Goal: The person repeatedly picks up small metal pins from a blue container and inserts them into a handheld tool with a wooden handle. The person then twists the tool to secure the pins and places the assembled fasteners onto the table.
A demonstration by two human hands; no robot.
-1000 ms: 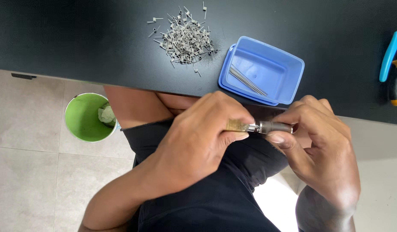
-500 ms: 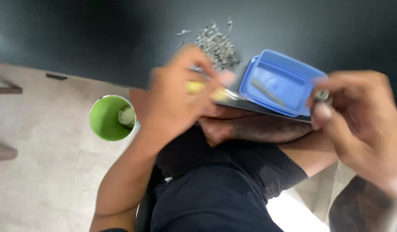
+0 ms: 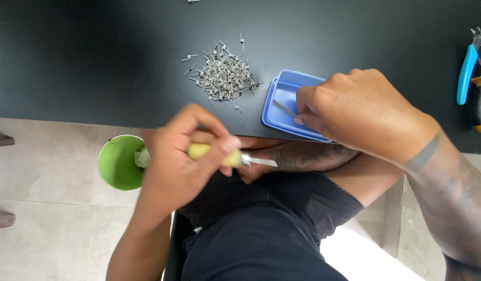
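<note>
My left hand (image 3: 186, 153) grips a small tool with a yellow handle (image 3: 201, 151) and a thin metal shaft pointing right, held over my lap just below the edge of the black table (image 3: 95, 62). My right hand (image 3: 355, 106) reaches into a shallow blue plastic tray (image 3: 282, 101) at the table's front edge, its fingertips on thin metal rods (image 3: 284, 109) lying inside. I cannot tell whether the fingers have closed on a rod. A pile of several small grey wire coils (image 3: 225, 78) lies on the table left of the tray.
A green cup (image 3: 118, 164) with a scrap inside stands on the tiled floor at lower left. Blue-handled pliers (image 3: 466, 70) and a yellow-and-black handled tool (image 3: 479, 101) lie at the table's right edge. My dark-clothed lap fills the bottom centre.
My hands, joined on the tool a second ago, have separated. The left hand kept the yellow-handled tool and moved left; the right hand went up into the blue tray.
</note>
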